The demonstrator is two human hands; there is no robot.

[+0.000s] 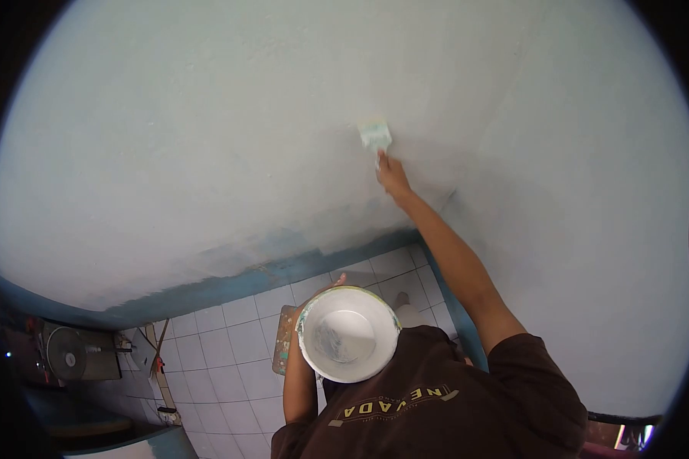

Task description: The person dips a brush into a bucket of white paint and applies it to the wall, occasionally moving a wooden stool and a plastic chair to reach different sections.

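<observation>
My right hand is closed round the handle of a paintbrush, arm stretched out toward the wall. The brush head is broad and whitish-green, at the wall's pale painted surface. Close to my chest, my left hand holds a round white bucket from its far left side; only some fingers show past the rim. Inside the bucket, whitish paint lies at the bottom with a greyish patch. Along the wall's lower part runs an unevenly covered blue band.
White floor tiles lie below. A paint-spotted stool or board stands behind the left forearm. At the lower left are a fan and a long thin stick. A second wall meets the first on the right.
</observation>
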